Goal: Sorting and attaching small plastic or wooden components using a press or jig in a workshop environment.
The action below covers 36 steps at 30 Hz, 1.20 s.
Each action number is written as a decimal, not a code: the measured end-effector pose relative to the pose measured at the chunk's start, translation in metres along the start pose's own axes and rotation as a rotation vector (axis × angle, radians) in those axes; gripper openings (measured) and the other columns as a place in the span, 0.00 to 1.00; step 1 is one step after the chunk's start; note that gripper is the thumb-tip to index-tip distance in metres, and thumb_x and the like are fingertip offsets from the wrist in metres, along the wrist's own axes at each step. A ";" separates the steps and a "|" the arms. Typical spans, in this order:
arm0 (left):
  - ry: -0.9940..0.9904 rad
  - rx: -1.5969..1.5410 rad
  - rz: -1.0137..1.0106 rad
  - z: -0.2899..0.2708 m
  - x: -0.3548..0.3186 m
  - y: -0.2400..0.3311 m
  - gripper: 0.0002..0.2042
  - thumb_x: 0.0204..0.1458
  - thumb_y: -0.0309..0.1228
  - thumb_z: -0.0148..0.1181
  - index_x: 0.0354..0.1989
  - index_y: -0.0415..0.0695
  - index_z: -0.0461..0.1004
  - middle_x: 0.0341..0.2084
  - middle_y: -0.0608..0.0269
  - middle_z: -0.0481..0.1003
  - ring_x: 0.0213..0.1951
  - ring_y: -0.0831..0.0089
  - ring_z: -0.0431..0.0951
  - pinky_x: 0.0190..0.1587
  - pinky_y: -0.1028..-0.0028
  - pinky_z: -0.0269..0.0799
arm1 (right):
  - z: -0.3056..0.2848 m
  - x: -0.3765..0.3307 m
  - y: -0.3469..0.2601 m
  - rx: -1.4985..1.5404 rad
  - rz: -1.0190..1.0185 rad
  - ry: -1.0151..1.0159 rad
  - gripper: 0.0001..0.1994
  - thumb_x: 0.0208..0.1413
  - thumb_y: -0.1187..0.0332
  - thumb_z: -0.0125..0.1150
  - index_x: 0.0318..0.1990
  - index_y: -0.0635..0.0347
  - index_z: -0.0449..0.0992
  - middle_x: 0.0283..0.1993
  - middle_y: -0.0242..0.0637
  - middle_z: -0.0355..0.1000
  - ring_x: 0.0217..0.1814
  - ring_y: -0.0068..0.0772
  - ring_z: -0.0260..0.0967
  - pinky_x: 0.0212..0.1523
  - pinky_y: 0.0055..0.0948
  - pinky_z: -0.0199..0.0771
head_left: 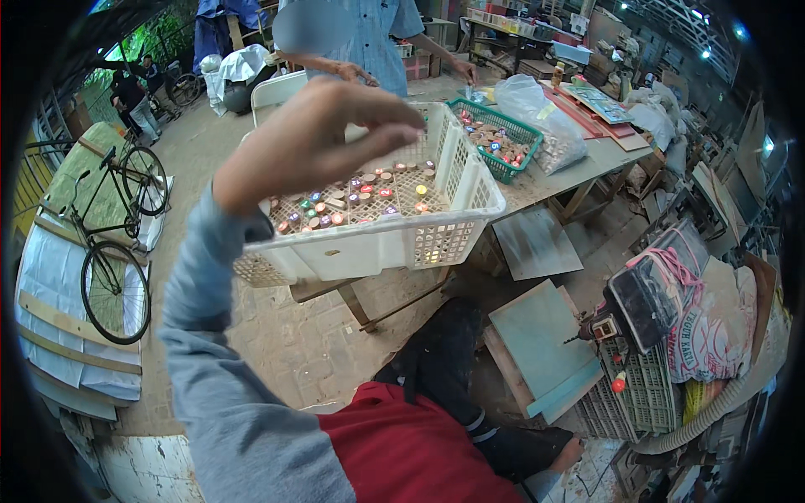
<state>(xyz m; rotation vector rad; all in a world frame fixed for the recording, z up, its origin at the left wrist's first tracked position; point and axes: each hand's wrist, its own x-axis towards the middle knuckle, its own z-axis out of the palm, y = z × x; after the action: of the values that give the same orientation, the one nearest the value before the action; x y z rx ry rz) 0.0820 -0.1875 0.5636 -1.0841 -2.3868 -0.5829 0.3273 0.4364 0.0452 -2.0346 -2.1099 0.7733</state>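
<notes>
Round wooden pieces [385, 192] inside white plastic crate [352, 252]: probably best handled singly, by edges, wrist clear of rim. Some plain tan, others topped red, green, purple or yellow; loosely scattered. Left hand [306, 130] above crate, fingers curled toward thumb; whether pinching anything, cannot tell. Right hand out of view. Alongside crate: green basket [503, 173].

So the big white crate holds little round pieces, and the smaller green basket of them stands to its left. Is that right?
Not quite: the head view shows the green basket to the right of the white crate. The crate and basket do both hold little round pieces.
</notes>
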 end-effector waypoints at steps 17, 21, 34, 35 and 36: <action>-0.661 0.412 -0.396 0.208 -0.023 -0.286 0.16 0.57 0.42 0.56 0.49 0.49 0.79 0.39 0.49 0.78 0.45 0.50 0.79 0.47 0.54 0.75 | -0.005 0.005 0.012 -0.027 -0.087 0.017 0.31 0.57 0.48 0.53 0.58 0.68 0.74 0.58 0.52 0.73 0.61 0.54 0.69 0.61 0.45 0.67; -0.612 0.452 -0.431 0.221 -0.028 -0.286 0.14 0.59 0.42 0.53 0.47 0.51 0.79 0.39 0.49 0.78 0.41 0.50 0.80 0.44 0.55 0.77 | 0.025 0.049 0.037 -0.030 -0.089 0.060 0.35 0.54 0.39 0.53 0.55 0.63 0.76 0.54 0.52 0.75 0.59 0.57 0.69 0.59 0.50 0.67; -0.148 0.211 -0.429 0.246 -0.068 -0.274 0.15 0.54 0.34 0.56 0.48 0.42 0.75 0.49 0.51 0.72 0.53 0.48 0.70 0.56 0.55 0.69 | 0.112 0.113 0.073 -0.501 0.109 0.520 0.16 0.61 0.57 0.51 0.37 0.57 0.81 0.35 0.42 0.77 0.36 0.45 0.74 0.33 0.52 0.73; -0.233 0.271 -0.418 0.246 -0.070 -0.279 0.15 0.56 0.37 0.56 0.47 0.42 0.76 0.48 0.54 0.74 0.53 0.51 0.70 0.56 0.57 0.67 | 0.116 0.118 0.077 -0.504 0.109 0.516 0.16 0.61 0.57 0.51 0.37 0.57 0.81 0.35 0.42 0.77 0.36 0.45 0.74 0.33 0.52 0.73; -0.354 0.362 -0.422 0.245 -0.072 -0.284 0.16 0.57 0.39 0.56 0.47 0.42 0.77 0.47 0.56 0.75 0.52 0.53 0.70 0.57 0.58 0.65 | 0.120 0.122 0.080 -0.418 0.116 0.500 0.15 0.61 0.57 0.51 0.37 0.56 0.81 0.36 0.42 0.77 0.36 0.45 0.74 0.33 0.51 0.73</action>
<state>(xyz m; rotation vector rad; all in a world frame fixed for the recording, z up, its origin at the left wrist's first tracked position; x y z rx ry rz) -0.1517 -0.2667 0.2718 -0.5633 -2.9074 -0.0730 0.3379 0.5177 -0.1251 -2.2475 -1.9782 -0.1900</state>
